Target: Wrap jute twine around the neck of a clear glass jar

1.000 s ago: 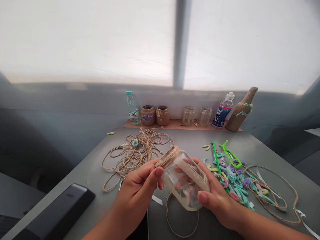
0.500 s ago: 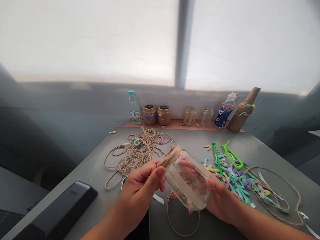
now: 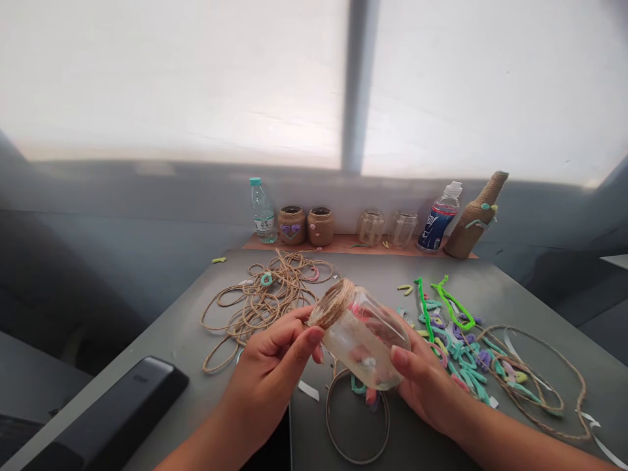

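A: Principal item?
B: One glass jar [image 3: 366, 347], tilted, mouth to the upper left, twine collar [image 3: 338, 302] wound about its neck; held over the desk [image 3: 161, 333], a thin hoop [image 3: 328, 418] below it in view.
A: Hands?
B: Left hand [image 3: 275, 353]: thumb and fingers pinched on the collared neck. Right hand [image 3: 426, 383]: clasped round the base end.
A: Labels?
B: Water bottle [image 3: 265, 224], teal cap: pale label, dark characters, too small to read. Second bottle [image 3: 436, 226], white cap: blue label, white lettering, illegible. Long black object [image 3: 112, 412]: one small mark, illegible.
A: Edges and room?
B: Desk sides narrow toward the back; black object near the left edge. Twine heap [image 3: 277, 294] left, coloured fuzzy pieces [image 3: 466, 356] right; grey surface shows between them, behind the jar.
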The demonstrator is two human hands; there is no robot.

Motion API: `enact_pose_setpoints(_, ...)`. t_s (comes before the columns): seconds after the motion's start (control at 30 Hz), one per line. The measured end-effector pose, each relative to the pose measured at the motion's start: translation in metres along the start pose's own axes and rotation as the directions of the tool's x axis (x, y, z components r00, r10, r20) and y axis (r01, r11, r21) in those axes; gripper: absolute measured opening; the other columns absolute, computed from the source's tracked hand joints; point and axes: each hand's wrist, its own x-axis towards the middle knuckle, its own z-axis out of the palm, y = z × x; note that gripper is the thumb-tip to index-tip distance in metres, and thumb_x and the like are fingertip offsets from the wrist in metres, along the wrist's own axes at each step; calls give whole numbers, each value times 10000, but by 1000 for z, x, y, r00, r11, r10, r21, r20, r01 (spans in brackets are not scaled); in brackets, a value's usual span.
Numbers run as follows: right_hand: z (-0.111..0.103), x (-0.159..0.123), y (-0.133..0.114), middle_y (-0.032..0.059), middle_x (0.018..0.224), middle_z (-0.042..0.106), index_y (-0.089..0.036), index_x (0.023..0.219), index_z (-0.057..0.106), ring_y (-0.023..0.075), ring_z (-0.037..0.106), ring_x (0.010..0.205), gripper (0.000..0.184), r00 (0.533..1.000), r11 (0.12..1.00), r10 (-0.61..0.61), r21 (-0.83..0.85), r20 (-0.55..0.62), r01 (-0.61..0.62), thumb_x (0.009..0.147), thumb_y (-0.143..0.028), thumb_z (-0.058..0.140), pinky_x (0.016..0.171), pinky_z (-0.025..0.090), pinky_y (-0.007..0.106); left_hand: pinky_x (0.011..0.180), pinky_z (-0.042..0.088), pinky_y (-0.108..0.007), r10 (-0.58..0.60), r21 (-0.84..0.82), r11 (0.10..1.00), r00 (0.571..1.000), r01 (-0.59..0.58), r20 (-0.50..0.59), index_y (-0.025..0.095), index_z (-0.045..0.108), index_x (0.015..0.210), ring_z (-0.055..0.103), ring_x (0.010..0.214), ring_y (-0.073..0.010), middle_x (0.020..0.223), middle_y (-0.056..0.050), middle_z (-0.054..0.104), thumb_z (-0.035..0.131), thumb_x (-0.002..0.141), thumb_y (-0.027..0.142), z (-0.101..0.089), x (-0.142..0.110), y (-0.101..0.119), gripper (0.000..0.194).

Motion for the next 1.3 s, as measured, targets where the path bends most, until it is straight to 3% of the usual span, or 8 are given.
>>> enact_pose_setpoints(0.3, 2, 3, -1, 152, 1241, 654, -244, 1412, 533, 305, 735, 961, 606, 991, 986, 113, 113, 74, -121, 904, -553, 657, 540, 612, 268, 832, 451, -297, 27, -44, 999, 999, -26, 26, 199, 666, 692, 588, 909, -206, 933, -52, 669, 553, 1007, 395, 0, 0, 0, 388)
enact_pose_setpoints(0.57, 1, -2, -2, 110, 1155, 660, -267, 1376, 441, 169, 720, 676, 889, 998, 985, 60, -160, -19, -63, 675, -593, 880, 394, 418, 125, 891, 452, -321, 6, -6, 1000, 1000, -6, -9, 197, 640, 665, 615, 981, -231, 1018, -57, 681, 568, 994, 405, 2, -1, 3, 397)
enact_pose_setpoints(0.67, -1, -1, -1, 87, 1024, 687, -227, 1315, 487, 145, 691, 602, 743, 998, 978, 40, -201, -47, -48, 748, -545, 847, 395, 426, 143, 998, 404, -375, -2, 42, 999, 1000, 3, -21, 208, 665, 671, 579, 1171, -299, 1015, -69, 706, 584, 979, 422, 2, -2, 4, 384)
enact_pose_setpoints(0.77, -5, 0, 4, 143, 1150, 672, -217, 1314, 524, 136, 690, 536, 652, 999, 988, 13, -150, -49, -20, 823, -581, 750, 348, 397, 154, 1024, 381, -396, -2, 81, 997, 1000, 5, -28, 222, 702, 679, 538, 1252, -321, 978, -76, 730, 602, 964, 436, 0, -2, 4, 371)
enact_pose_setpoints(0.87, -8, 0, 8, 166, 1189, 669, -224, 1366, 525, 133, 692, 493, 669, 998, 995, 55, -88, -26, -57, 852, -621, 687, 319, 384, 152, 940, 436, -367, 21, 55, 998, 1000, -21, -10, 219, 705, 652, 591, 1148, -296, 1034, -79, 740, 618, 955, 426, 0, 0, 6, 377)
enact_pose_setpoints(1.03, -5, 0, 6, 107, 933, 718, -160, 1259, 607, 104, 633, 424, 687, 994, 994, 104, -42, 41, -102, 856, -717, 611, 329, 386, 146, 855, 463, -340, 33, 9, 999, 999, -34, 11, 208, 691, 629, 607, 961, -256, 903, -68, 696, 612, 961, 416, 2, 1, 9, 400)
enact_pose_setpoints(1.2, -2, 0, 2, 121, 996, 708, -166, 1258, 613, 117, 661, 487, 734, 985, 987, 160, -26, 68, -158, 835, -764, 599, 350, 399, 140, 898, 450, -348, 11, -30, 999, 1000, -11, 2, 210, 654, 623, 587, 972, -260, 765, -45, 632, 575, 984, 420, 1, 0, 5, 425)
enact_pose_setpoints(1.3, -2, 0, 3, 168, 1216, 652, -216, 1338, 545, 149, 713, 599, 776, 988, 990, 141, -31, 61, -140, 798, -762, 654, 366, 409, 134, 896, 459, -334, 2, -54, 999, 1000, -2, -6, 209, 651, 632, 585, 947, -241, 769, -34, 616, 577, 988, 394, 1, -1, 4, 408)
